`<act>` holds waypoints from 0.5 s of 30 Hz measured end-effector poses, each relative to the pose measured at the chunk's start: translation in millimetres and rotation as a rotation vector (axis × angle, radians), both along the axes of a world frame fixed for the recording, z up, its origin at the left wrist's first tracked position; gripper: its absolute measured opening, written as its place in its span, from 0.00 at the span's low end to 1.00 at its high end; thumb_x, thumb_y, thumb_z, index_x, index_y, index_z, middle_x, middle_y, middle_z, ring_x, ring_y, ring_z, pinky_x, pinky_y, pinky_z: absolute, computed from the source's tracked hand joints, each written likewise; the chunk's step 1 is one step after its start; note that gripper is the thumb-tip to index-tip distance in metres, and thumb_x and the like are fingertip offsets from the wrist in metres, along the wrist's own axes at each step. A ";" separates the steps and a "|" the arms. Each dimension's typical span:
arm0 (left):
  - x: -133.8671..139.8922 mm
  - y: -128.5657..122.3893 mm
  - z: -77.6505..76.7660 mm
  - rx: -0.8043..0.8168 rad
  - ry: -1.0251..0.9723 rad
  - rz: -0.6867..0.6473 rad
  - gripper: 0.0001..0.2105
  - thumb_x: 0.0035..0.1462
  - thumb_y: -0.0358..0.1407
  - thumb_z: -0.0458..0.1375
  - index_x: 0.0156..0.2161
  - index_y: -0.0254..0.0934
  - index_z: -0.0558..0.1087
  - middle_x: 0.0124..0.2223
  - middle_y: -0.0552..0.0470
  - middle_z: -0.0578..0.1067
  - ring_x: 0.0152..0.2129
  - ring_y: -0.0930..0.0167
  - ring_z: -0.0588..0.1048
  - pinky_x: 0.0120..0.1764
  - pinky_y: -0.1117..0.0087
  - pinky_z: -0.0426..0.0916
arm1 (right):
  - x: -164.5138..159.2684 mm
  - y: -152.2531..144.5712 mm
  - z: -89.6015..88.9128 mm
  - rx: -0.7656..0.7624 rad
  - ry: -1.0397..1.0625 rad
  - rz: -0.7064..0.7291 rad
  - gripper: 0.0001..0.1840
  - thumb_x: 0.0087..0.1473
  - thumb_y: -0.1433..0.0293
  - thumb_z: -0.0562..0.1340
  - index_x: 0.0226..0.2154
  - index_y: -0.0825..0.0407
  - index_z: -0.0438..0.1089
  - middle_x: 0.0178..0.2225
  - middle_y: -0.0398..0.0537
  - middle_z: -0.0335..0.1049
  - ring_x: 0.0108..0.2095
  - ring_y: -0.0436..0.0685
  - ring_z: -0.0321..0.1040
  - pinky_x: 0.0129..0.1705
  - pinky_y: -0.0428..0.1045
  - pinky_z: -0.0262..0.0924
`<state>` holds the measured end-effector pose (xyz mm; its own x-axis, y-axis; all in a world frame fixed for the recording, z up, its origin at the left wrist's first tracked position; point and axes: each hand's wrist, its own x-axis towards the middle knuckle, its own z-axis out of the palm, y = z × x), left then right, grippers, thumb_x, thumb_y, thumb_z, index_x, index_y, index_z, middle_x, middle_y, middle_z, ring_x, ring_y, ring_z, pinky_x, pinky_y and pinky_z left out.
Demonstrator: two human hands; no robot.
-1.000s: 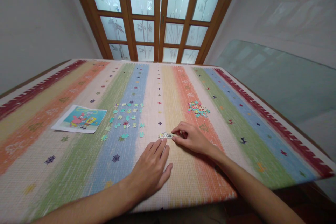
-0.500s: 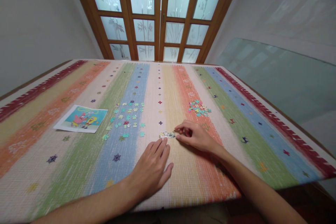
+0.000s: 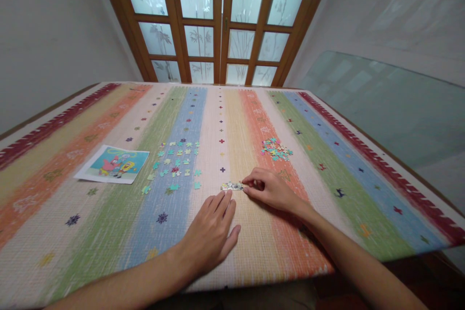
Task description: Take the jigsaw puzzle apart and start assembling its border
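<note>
A short strip of joined jigsaw pieces lies on the striped cloth in front of me. My left hand rests flat with its fingers stretched out, the fingertips at the strip's near edge. At the strip's right end, my right hand pinches a small jigsaw piece between thumb and forefinger; the fingers hide most of it. Several loose, mostly green-blue pieces are laid out in spaced rows to the left. A heap of pieces sits beyond my right hand.
A printed picture sheet with cartoon figures lies at the left. The striped tablecloth covers the wide table, whose near edge runs just below my forearms. Wood-framed glass doors stand behind, and a glass panel leans at the right.
Almost nothing differs. Both hands hold their places at the strip, and the view has shifted very slightly.
</note>
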<state>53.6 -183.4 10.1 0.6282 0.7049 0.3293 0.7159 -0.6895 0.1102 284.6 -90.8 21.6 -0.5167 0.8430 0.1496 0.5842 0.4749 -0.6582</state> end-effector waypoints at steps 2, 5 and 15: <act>0.0 -0.1 0.7 -0.003 0.002 0.005 0.20 0.68 0.37 0.52 0.59 0.25 0.67 0.61 0.29 0.71 0.57 0.51 0.71 0.56 0.50 0.70 | -0.1 -0.2 0.3 0.009 -0.003 0.000 0.04 0.58 0.71 0.66 0.36 0.50 0.78 0.31 0.47 0.73 0.31 0.55 0.68 0.35 0.51 0.61; -0.1 -0.3 1.0 0.006 0.011 0.000 0.20 0.69 0.38 0.52 0.58 0.25 0.67 0.61 0.29 0.72 0.57 0.51 0.72 0.56 0.51 0.70 | -0.7 -0.8 1.5 0.022 -0.010 0.001 0.04 0.58 0.71 0.66 0.36 0.50 0.78 0.30 0.47 0.72 0.31 0.55 0.68 0.35 0.51 0.61; 0.8 1.1 0.0 0.026 0.021 -0.003 0.20 0.67 0.37 0.54 0.58 0.22 0.68 0.61 0.28 0.71 0.56 0.49 0.72 0.56 0.50 0.70 | -0.3 -1.2 -0.2 0.056 -0.011 0.024 0.05 0.59 0.71 0.65 0.36 0.52 0.78 0.31 0.48 0.72 0.31 0.54 0.68 0.34 0.50 0.60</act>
<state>54.4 -182.3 10.1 0.6374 0.6943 0.3343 0.7156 -0.6942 0.0775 284.3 -92.0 21.4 -0.5384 0.8209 0.1903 0.5795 0.5246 -0.6236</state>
